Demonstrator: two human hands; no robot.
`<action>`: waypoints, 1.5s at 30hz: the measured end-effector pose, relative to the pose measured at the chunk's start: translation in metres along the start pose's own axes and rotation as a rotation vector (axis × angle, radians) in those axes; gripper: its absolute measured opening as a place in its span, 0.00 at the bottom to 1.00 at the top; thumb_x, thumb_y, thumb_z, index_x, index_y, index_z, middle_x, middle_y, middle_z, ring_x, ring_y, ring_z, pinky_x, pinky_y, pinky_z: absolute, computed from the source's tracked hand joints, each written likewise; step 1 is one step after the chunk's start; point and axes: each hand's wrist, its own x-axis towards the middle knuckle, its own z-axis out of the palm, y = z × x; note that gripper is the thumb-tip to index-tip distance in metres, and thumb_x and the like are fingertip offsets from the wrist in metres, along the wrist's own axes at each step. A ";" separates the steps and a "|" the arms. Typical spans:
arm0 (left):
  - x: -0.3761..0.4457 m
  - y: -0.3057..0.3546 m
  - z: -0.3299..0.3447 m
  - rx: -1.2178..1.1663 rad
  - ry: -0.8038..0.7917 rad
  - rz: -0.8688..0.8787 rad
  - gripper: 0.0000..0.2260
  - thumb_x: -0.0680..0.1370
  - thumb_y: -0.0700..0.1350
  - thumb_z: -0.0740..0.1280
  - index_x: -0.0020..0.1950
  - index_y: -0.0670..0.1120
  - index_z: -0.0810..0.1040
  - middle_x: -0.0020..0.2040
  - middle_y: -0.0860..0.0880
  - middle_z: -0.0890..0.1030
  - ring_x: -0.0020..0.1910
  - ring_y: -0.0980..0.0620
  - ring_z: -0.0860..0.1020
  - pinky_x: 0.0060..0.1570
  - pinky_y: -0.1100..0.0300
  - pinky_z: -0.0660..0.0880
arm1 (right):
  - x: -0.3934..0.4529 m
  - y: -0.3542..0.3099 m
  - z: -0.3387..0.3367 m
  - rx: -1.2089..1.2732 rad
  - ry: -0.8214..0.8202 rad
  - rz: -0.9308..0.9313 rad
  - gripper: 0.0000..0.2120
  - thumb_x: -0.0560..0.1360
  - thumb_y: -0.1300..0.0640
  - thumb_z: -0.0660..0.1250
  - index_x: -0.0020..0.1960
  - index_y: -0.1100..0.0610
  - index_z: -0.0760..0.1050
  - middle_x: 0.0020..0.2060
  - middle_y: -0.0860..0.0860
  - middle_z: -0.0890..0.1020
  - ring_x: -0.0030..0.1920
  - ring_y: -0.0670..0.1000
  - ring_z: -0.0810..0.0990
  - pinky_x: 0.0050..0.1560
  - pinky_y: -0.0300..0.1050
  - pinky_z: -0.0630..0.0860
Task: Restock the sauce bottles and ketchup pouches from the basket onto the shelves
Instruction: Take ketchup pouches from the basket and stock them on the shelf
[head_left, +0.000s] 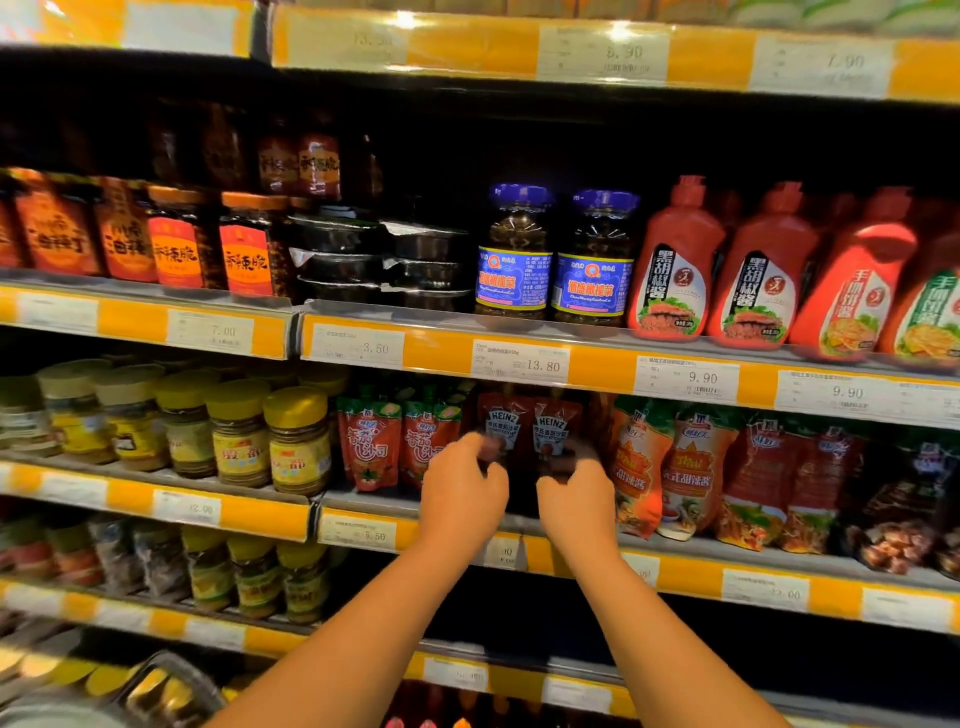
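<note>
Two dark red Heinz ketchup pouches stand side by side on the middle shelf (363, 532), under the 13.80 price tag. My left hand (462, 491) reaches up with curled fingers that pinch the lower edge of the left Heinz pouch (503, 422). My right hand (576, 493) curls its fingers round the bottom of the right Heinz pouch (551, 428). Motion blur hides the fingertips. Red squeeze sauce bottles (675, 270) stand on the shelf above at the right. The basket is out of view.
Red tomato sauce pouches (371, 441) stand just left of the Heinz pair, orange sweet chili pouches (644, 462) just right. Yellow-lidded jars (296, 441) fill the left of that shelf. Blue-lidded jars (514, 254) stand directly above. A dark gap lies below the Heinz pouches.
</note>
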 end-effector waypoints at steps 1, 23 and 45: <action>-0.009 -0.004 -0.012 -0.033 -0.009 0.029 0.10 0.79 0.42 0.66 0.57 0.53 0.81 0.52 0.57 0.82 0.47 0.58 0.80 0.48 0.59 0.79 | -0.009 0.002 -0.002 -0.029 -0.002 -0.050 0.14 0.78 0.61 0.66 0.63 0.56 0.73 0.51 0.51 0.79 0.48 0.53 0.78 0.48 0.49 0.76; -0.212 -0.229 -0.292 0.103 0.200 -0.339 0.10 0.81 0.48 0.70 0.59 0.61 0.79 0.57 0.64 0.80 0.49 0.62 0.81 0.50 0.58 0.79 | -0.231 -0.059 0.166 -0.061 -0.545 -0.634 0.14 0.82 0.52 0.65 0.68 0.46 0.73 0.65 0.38 0.71 0.69 0.42 0.69 0.69 0.43 0.71; -0.394 -0.438 -0.387 0.400 0.524 -0.919 0.10 0.78 0.47 0.71 0.60 0.51 0.82 0.60 0.51 0.82 0.59 0.49 0.80 0.57 0.51 0.77 | -0.365 0.004 0.381 -0.075 -1.038 -0.354 0.11 0.81 0.57 0.68 0.60 0.44 0.75 0.58 0.44 0.78 0.56 0.44 0.77 0.52 0.40 0.73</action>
